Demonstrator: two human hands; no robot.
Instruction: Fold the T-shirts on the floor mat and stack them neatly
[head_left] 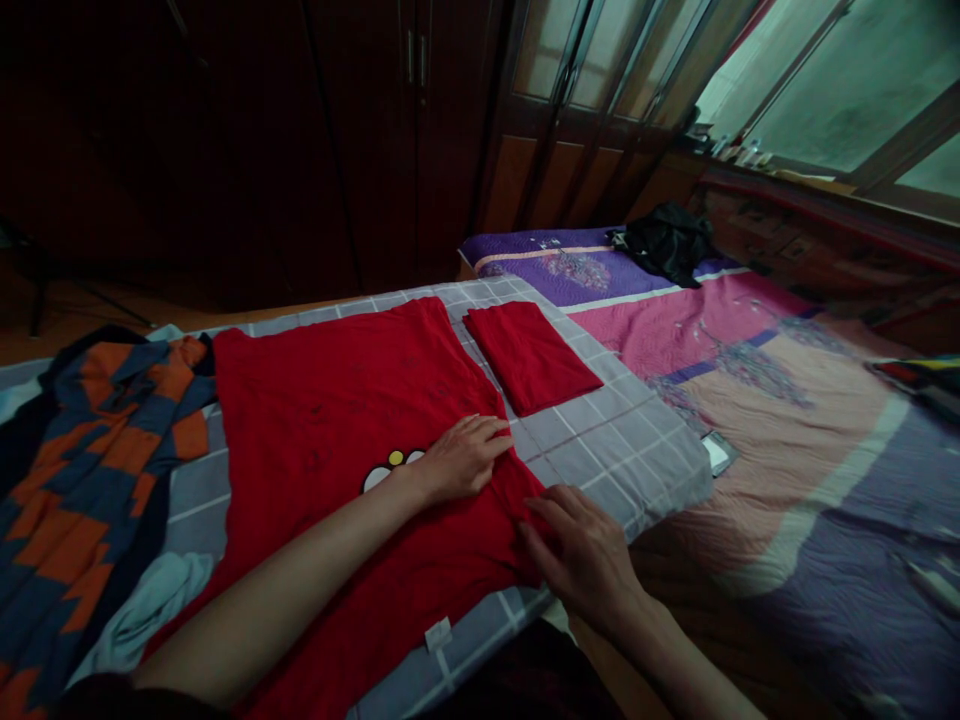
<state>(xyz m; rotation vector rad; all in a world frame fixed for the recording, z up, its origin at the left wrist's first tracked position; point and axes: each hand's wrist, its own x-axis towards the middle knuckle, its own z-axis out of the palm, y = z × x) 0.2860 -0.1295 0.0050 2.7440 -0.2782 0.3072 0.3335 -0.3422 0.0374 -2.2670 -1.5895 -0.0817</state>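
A red T-shirt lies spread over a grey checked cover, with a cartoon print partly hidden under my left forearm. My left hand rests on the shirt near its right edge, fingers stretched out flat. At the shirt's lower right corner, my right hand has its thumb and fingers closed around the red cloth, which is gathered in creases there. A white label shows at the shirt's near edge. Beyond my hands lies a folded red garment, a flat rectangle apart from the shirt.
Orange and grey-blue patterned clothing is heaped at the left, beside a pale blue cloth. A bed with a multicoloured quilt stands to the right, bearing a black garment. Dark wardrobes line the back.
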